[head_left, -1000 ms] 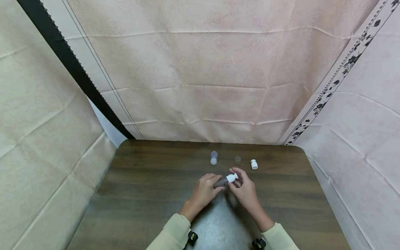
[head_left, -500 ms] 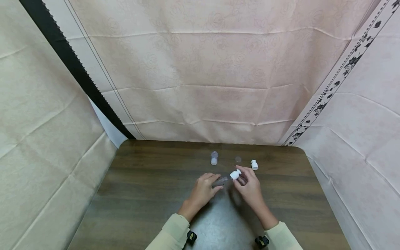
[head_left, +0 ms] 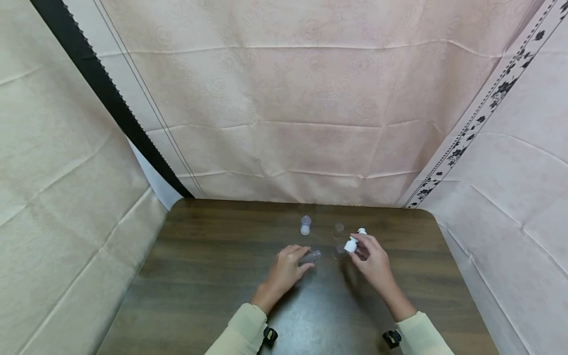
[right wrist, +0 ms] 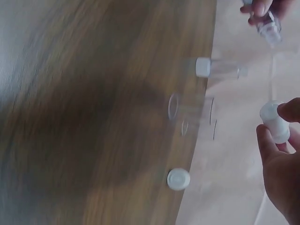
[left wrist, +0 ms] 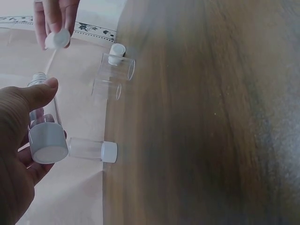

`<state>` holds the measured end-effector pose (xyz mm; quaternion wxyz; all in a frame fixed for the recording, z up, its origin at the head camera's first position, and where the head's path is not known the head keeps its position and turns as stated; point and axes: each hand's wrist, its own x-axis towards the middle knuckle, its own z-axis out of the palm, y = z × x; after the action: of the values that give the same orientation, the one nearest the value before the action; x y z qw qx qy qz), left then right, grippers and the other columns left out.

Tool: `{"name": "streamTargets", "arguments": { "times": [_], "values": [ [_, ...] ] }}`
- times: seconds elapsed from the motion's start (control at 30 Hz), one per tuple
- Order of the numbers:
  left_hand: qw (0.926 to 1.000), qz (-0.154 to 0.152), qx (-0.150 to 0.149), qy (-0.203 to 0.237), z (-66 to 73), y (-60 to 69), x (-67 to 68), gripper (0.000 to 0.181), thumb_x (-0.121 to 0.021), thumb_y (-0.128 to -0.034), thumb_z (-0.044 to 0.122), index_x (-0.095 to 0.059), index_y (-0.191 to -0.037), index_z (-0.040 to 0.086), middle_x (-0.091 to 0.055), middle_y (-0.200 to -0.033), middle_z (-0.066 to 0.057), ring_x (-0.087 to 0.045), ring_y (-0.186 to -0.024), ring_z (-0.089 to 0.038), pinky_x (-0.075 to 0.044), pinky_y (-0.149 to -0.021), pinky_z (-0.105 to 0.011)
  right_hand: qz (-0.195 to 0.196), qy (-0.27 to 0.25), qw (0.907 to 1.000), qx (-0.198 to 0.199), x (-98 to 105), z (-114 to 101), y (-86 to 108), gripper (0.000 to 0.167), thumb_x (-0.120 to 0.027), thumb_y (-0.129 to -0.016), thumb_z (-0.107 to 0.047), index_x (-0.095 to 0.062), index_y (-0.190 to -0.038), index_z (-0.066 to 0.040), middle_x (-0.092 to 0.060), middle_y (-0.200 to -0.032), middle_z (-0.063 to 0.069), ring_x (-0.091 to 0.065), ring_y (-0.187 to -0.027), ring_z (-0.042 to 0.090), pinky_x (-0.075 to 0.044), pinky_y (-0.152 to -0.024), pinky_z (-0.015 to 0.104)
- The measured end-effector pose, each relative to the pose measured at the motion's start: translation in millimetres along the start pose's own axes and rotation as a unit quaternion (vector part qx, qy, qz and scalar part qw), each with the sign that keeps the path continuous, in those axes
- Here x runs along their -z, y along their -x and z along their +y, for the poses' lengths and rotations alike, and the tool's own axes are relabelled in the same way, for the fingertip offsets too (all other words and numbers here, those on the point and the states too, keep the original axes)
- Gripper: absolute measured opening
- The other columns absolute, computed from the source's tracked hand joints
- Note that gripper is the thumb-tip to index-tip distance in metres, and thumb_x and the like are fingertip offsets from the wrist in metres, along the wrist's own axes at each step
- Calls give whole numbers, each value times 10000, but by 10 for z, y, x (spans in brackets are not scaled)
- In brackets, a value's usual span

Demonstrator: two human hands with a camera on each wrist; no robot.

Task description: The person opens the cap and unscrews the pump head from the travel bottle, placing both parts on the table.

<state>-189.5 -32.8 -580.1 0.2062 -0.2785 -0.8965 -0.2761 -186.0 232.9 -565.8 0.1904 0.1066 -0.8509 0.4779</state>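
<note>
My left hand (head_left: pixel 284 268) grips a clear bottle (head_left: pixel 312 256) with a white base (left wrist: pixel 48 143). Its threaded neck is bare in the left wrist view. To the right, my right hand (head_left: pixel 374 261) pinches a white pump top (head_left: pixel 350 246) between thumb and fingers, apart from the bottle. Behind the left hand stands a second clear bottle (head_left: pixel 305 225) with a white base (right wrist: pixel 203 67). Another white top (head_left: pixel 362 230) sits on the table just beyond the right fingers, partly covered by them. Two clear cylindrical covers, a rear one (head_left: pixel 339 227) and a nearer one (head_left: pixel 340 250), stand between the hands.
Everything stands on a brown wood-grain table (head_left: pixel 213 276). Pale cloth (head_left: pixel 284 123) hangs along its back edge and both sides. The clear covers are hard to see against the wood. A dark band is worn at each wrist.
The white top was at the bottle's neck a second ago. My right hand has drawn it off and carried it right, uncovering the nearer clear cover. My left hand has barely moved.
</note>
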Motion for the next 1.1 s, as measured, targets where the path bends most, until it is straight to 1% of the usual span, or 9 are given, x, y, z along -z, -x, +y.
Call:
{"name": "streamTargets", "arguments": {
  "times": [0.1,0.23,0.33,0.43,0.53,0.6,0.7,0.9,1.1],
  "values": [
    [10000,18,0,26,-12,-1,10,430,-908,-793,271,-777,-1157,83,-762,-1047,-23,-720,-953,-166,-608,-815,-336,-35,191,9998,52,63,77,-14,503,-781,-753,195,-669,-1227,70,-653,-1162,223,-712,-991,396,-527,-830,81],
    [10000,40,27,39,-24,-4,21,429,-918,-782,251,-779,-1150,79,-762,-1036,-29,-718,-935,-168,-609,-802,-328,-117,361,9993,-51,126,149,-41,481,-783,-751,189,-655,-1204,90,-658,-1143,237,-716,-990,422,-539,-827,99],
    [10000,19,45,53,-28,-5,30,430,-916,-785,250,-778,-1153,77,-762,-1035,-32,-718,-932,-170,-608,-801,-324,-204,538,9983,-106,166,195,-58,464,-790,-761,167,-661,-1198,80,-660,-1139,231,-723,-991,414,-577,-823,171],
    [9999,10,64,92,-27,0,40,429,-917,-784,238,-777,-1153,71,-762,-1032,-37,-719,-931,-176,-609,-800,-330,-335,741,9966,-104,204,239,-72,459,-802,-763,147,-671,-1196,67,-658,-1137,228,-730,-984,396,-612,-808,283],
    [9999,5,98,64,-25,8,52,426,-915,-787,244,-777,-1155,81,-762,-1031,-36,-719,-933,-175,-609,-801,-331,-534,842,9949,-144,236,282,-97,458,-798,-771,144,-672,-1205,71,-639,-1162,243,-722,-995,402,-619,-811,373],
    [9999,-3,124,51,-27,13,56,425,-913,-789,245,-777,-1156,80,-762,-1032,-34,-718,-934,-175,-609,-801,-331,-665,901,9935,-183,258,312,-113,457,-794,-776,144,-669,-1211,78,-626,-1181,253,-715,-1010,410,-616,-820,400],
    [9999,0,139,33,-33,19,52,426,-910,-792,250,-777,-1156,74,-760,-1031,-35,-718,-934,-174,-610,-798,-331,-844,987,9911,-293,296,358,-128,455,-783,-789,143,-660,-1223,86,-619,-1192,256,-708,-1035,421,-611,-836,414],
    [9999,32,118,-27,-38,22,58,424,-914,-788,251,-779,-1151,78,-761,-1025,-33,-720,-929,-173,-609,-798,-328,-1045,1186,9866,-403,361,440,-137,443,-777,-781,141,-639,-1200,106,-636,-1124,269,-716,-1005,427,-617,-817,413],
    [9999,37,121,-64,-35,22,70,424,-907,-797,266,-779,-1155,78,-763,-1036,-31,-722,-944,-177,-608,-808,-327,-1443,1563,9751,-628,414,525,-162,429,-784,-794,91,-657,-1204,92,-653,-1111,252,-733,-962,376,-621,-793,403]
  ]
}}
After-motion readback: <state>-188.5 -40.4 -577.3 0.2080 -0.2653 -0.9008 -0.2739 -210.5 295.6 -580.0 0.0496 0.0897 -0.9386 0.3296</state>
